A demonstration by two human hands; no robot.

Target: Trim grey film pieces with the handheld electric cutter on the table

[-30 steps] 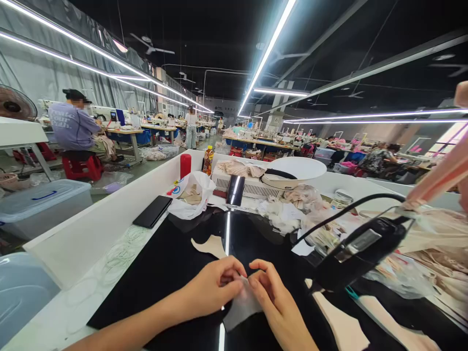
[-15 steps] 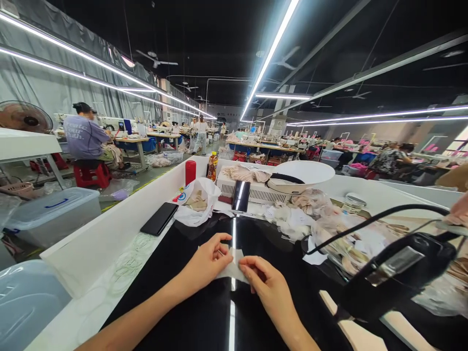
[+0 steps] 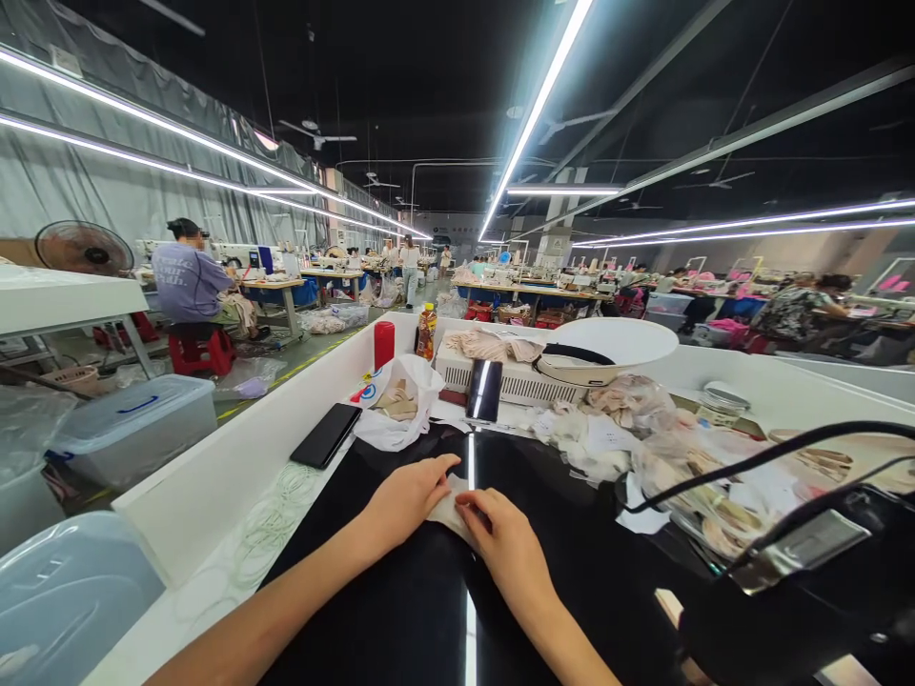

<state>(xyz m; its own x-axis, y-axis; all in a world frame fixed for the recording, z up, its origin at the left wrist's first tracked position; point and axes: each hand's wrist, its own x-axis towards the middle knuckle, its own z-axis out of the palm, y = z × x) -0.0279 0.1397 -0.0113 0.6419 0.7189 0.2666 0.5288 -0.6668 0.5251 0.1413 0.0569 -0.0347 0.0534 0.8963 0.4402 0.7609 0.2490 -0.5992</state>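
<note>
A small pale piece of fabric (image 3: 452, 514) is held between both hands, just above the glossy black work surface (image 3: 400, 610). My left hand (image 3: 409, 497) grips its left side, fingers bent over it and partly hidden. Thumb and fingers of my right hand (image 3: 500, 534) pinch the right side of the same piece. The hands are close together, with the fabric bridging them.
A black phone (image 3: 327, 435), a plastic bag (image 3: 400, 400) and a bottle (image 3: 427, 332) stand left and behind. Bagged fabric pieces (image 3: 686, 467) lie at right, beside a dark machine (image 3: 807, 581) with a cable. A person (image 3: 190, 276) sits far left.
The camera view has shifted, so the surroundings appear farther right. My hands have drawn slightly closer together around the fabric. A hand at the right edge is no longer visible.
</note>
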